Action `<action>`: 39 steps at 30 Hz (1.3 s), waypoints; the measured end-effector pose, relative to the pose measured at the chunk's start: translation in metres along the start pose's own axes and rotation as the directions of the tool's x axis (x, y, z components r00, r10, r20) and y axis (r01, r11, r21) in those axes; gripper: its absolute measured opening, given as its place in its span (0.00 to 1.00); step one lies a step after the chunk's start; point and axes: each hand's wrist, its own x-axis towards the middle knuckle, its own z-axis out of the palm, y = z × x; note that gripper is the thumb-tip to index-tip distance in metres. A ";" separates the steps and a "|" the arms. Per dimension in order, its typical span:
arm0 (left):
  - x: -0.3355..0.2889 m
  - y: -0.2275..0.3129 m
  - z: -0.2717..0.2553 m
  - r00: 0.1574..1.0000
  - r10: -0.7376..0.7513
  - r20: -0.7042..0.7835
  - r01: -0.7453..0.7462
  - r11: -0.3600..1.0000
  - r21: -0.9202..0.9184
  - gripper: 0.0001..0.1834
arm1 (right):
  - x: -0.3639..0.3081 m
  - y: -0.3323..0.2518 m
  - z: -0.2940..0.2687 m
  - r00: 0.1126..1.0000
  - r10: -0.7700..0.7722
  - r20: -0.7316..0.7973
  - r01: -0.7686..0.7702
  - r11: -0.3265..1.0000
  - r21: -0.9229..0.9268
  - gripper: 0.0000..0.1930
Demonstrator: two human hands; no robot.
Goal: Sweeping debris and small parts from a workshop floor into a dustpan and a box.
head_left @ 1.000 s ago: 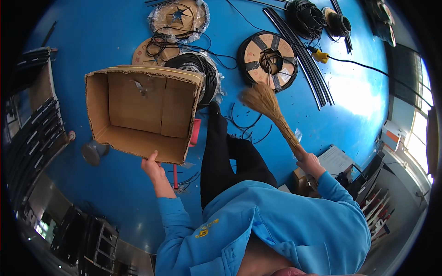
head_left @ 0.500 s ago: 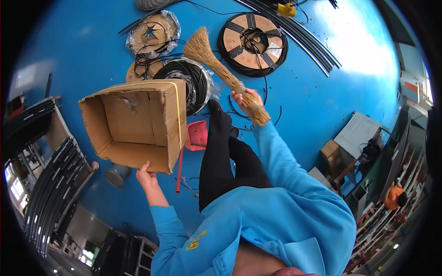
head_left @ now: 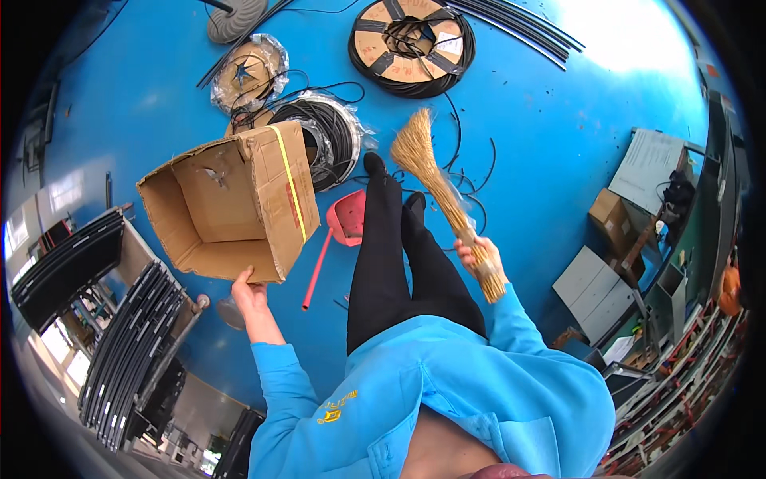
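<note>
Over blue floor (head_left: 542, 160), open yellow-banded cardboard box (head_left: 231, 199), flared straw broom (head_left: 444, 195)

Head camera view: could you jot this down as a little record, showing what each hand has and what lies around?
Left hand: grips the near edge of a yellow-strapped brown cardboard box, its opening visible
Right hand: holds a tan straw broom by its handle, bristles away from the body
Left of legs: red long-handled dustpan
Floor: blue
Farther off: round cardboard-faced reel, long black strips
</note>
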 end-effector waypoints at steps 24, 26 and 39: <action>-0.013 0.022 0.001 0.954 -0.011 0.299 -0.049 0.980 0.193 0.11 | -0.154 0.067 -0.070 0.825 -0.542 -0.159 0.317 0.677 -0.664 0.35; -0.016 0.021 0.002 0.954 -0.013 0.300 -0.045 0.982 0.186 0.11 | -0.155 0.080 -0.049 0.774 -0.607 -0.181 0.173 0.477 -0.862 0.39; -0.038 0.011 0.006 0.968 0.025 0.251 -0.075 0.979 0.191 0.11 | 0.049 0.023 -0.054 0.800 -0.538 0.266 -0.479 -0.839 -0.257 0.33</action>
